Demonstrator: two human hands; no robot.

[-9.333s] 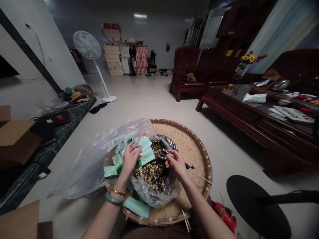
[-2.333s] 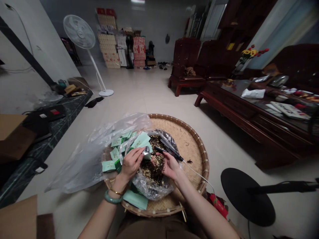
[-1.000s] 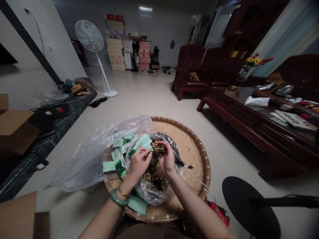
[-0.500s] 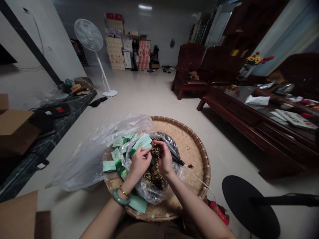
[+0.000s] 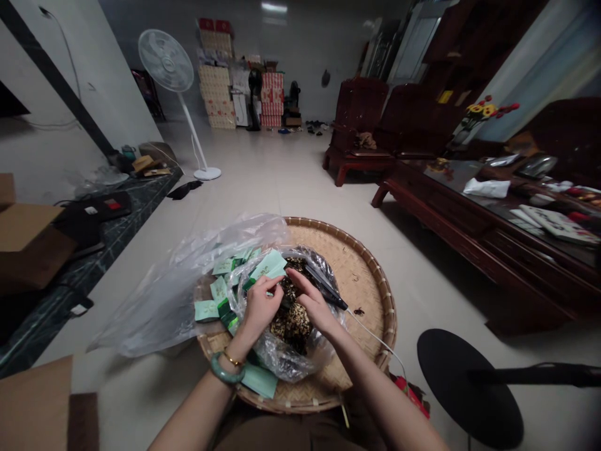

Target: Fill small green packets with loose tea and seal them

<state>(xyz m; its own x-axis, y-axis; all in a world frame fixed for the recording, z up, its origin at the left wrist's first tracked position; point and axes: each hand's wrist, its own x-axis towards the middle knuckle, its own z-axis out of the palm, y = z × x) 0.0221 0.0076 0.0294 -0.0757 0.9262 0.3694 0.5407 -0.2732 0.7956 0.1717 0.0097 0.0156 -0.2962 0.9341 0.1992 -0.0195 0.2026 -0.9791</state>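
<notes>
A round woven bamboo tray point(image 5: 357, 263) rests on my lap. On it lies a clear plastic bag point(image 5: 282, 363) holding dark loose tea point(image 5: 288, 319). Several light green sachets point(image 5: 267, 264) are piled to its left. My left hand point(image 5: 260, 307), with a green bangle on the wrist, pinches a small sachet at its mouth. My right hand point(image 5: 315, 307) is over the tea, fingers stretched toward the same sachet and touching it. A black corded tool point(image 5: 328, 293) lies on the bag just beyond my right hand.
A large clear plastic sheet point(image 5: 173, 300) spreads left of the tray. A black round stool point(image 5: 469, 385) stands at right, a dark wooden table point(image 5: 469, 219) beyond it. Cardboard boxes point(image 5: 28, 238) sit on a dark counter at left. A standing fan point(image 5: 166, 62) is farther back.
My right hand was cupped with tea at the sachet's mouth a second ago; now its fingers have flattened and lowered toward the tea pile. My left hand still pinches the sachet.
</notes>
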